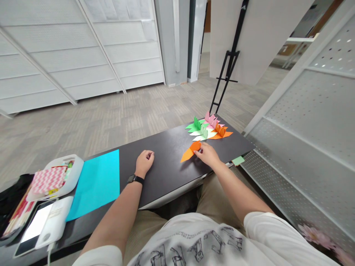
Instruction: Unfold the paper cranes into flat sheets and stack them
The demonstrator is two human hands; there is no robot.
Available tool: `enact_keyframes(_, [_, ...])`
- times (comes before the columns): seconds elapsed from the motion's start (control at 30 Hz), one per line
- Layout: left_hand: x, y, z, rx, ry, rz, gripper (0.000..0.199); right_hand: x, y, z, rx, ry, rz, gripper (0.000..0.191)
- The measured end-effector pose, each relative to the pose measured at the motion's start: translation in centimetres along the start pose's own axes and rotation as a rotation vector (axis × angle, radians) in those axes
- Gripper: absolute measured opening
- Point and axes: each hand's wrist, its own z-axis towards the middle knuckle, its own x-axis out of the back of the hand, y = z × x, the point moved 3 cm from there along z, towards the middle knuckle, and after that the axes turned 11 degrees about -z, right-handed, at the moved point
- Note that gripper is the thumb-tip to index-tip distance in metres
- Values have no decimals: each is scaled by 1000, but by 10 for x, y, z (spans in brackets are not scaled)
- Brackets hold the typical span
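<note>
Landmark: folded paper group on dark table.
Orange paper piece: just off the group's near-left side.
Right hand: thumb and fingers pinching the piece's right end.
Left hand: loosely fisted, well left of the group; nothing visible in it.
Handling: light pinch looks best, thin folds likely crush; avoid brushing the group's upright flaps.

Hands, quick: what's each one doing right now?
Left hand: curled closed, nothing visible in it.
Right hand: closed, holding an orange folded paper.
</note>
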Motion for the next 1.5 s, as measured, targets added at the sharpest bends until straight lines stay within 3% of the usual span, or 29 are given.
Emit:
enact_keyframes(0.23, [1,4,-2,7,32,-49,17,-22,-55,1,173,-6,172,8])
enact_keyframes(0.37, [3,18,-8,22,97,-109,22,-26,-78,4,249,-1,262,11])
enact_keyframes(0.47, [1,40,-19,18,92,-264,27,-28,-89,4,308,-4,296,9])
enact_keyframes(0.63, [0,74,-41,106,-43,-505,37,-30,-102,-6,413,15,336,15])
enact_keyframes(0.73, [3,82,-50,161,-54,-614,44,-27,-111,-14,457,64,371,22])
enact_keyframes(0.9, [8,90,-60,260,-77,-744,35,-21,-125,-23,519,79,359,34])
enact_keyframes(1.0, [11,95,-65,294,-79,-792,31,-15,-133,-28,545,85,382,31])
enact_keyframes(1.3, [19,106,-66,222,133,-775,29,-9,-141,-44,448,109,585,33])
enact_keyframes(1.4, [21,113,-67,205,173,-813,30,-20,-139,-44,298,27,680,31])
enact_keyframes(1.5, [19,119,-69,228,129,-919,32,-32,-139,-42,194,-107,793,25])
